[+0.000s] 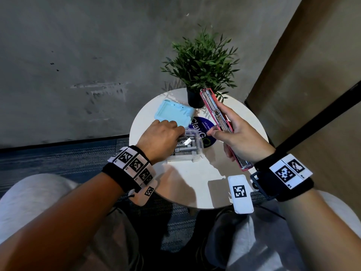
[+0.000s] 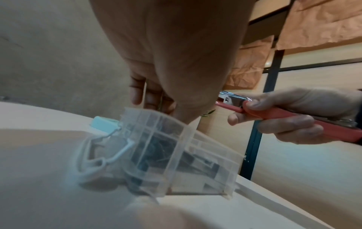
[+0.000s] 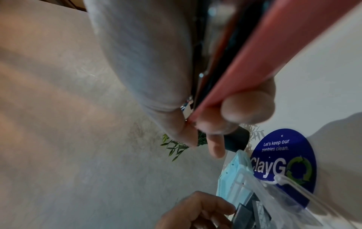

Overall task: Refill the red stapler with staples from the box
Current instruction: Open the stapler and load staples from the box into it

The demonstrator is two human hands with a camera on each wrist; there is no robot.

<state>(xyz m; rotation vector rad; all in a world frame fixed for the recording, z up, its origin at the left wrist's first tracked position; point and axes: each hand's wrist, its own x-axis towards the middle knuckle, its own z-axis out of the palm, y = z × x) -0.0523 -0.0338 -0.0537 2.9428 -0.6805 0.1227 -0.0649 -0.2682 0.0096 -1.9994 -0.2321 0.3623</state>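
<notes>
The red stapler (image 1: 216, 122) is folded open flat, its metal staple channel facing up, and is held above the table. My right hand (image 1: 224, 134) grips it around the middle, thumb on the left edge, fingers underneath (image 3: 246, 106). The left wrist view shows the same stapler (image 2: 293, 114) from the side. The clear plastic staple box (image 1: 199, 145) stands open on the round table, with grey staple strips (image 1: 187, 147) inside. My left hand (image 1: 175, 133) reaches into the box (image 2: 176, 147) from the left, thumb pointing down. Whether its fingertips pinch a strip is hidden.
The box's light blue lid (image 1: 172, 113) lies behind it. A potted plant (image 1: 201, 63) stands at the back of the white table (image 1: 214, 182). A round blue ClayGo sticker (image 3: 284, 155) sits under the stapler. Beyond the table are a grey wall and carpet.
</notes>
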